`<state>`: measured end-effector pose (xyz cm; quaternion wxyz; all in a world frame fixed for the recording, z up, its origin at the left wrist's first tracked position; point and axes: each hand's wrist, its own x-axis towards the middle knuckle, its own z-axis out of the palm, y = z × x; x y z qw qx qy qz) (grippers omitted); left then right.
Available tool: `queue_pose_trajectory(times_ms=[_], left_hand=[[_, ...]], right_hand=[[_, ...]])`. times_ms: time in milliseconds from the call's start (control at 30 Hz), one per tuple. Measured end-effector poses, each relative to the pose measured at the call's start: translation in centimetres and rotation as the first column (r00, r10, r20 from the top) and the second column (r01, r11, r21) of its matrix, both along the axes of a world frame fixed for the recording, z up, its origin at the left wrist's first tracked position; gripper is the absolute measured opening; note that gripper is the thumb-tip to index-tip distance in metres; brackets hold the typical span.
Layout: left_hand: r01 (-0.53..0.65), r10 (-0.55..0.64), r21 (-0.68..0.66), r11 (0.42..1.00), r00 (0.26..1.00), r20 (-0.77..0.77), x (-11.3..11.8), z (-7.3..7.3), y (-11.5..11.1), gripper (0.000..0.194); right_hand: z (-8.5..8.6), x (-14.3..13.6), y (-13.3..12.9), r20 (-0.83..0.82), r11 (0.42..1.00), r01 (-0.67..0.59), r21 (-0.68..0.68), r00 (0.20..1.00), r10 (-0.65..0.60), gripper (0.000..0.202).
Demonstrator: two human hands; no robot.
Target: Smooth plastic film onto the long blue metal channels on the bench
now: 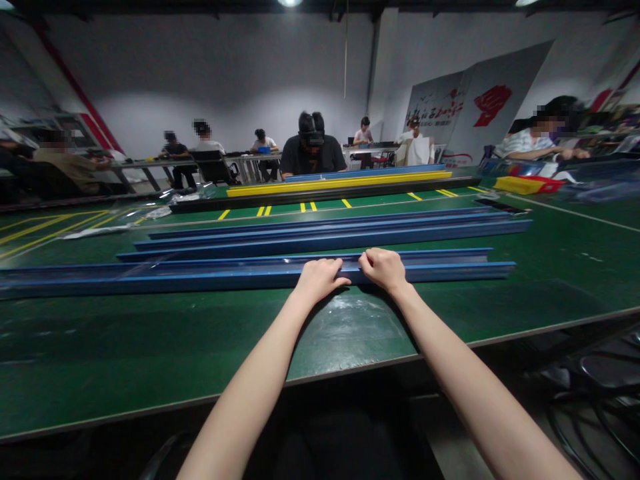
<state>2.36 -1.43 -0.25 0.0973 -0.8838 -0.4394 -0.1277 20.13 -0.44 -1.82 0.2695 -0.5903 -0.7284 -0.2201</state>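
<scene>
A long blue channel strip [200, 272] lies across the green table [150, 347], running from the far left to the right. My left hand [320, 277] and my right hand [383, 268] rest side by side on its near edge at the middle, fingers curled over the rim and gripping it. Thin clear film seems to cover part of the strip's left stretch.
Several more blue strips [340, 230] lie parallel just behind. Farther back are yellow, blue and black strips [340, 183] in front of a seated person [313, 153]. Yellow and red bins [527, 185] stand at the right. Other people sit at tables behind. Stools [605, 373] stand at my lower right.
</scene>
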Motion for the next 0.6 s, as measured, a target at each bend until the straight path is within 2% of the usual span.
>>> queue_pose_trajectory(times_ms=[433, 600], left_hand=[[-0.007, 0.007, 0.012, 1.000, 1.000, 0.013, -0.1, 0.0, 0.2, 0.035], [-0.009, 0.009, 0.013, 1.000, 1.000, 0.001, -0.1, 0.0, 0.1, 0.035]], right_hand=[[-0.3, 4.1, -0.1, -0.059, 0.993, 0.104, 0.064, 0.993, -0.100, 0.039], [-0.3, 4.5, -0.2, -0.071, 0.988, 0.132, 0.081, 0.989, -0.126, 0.038]])
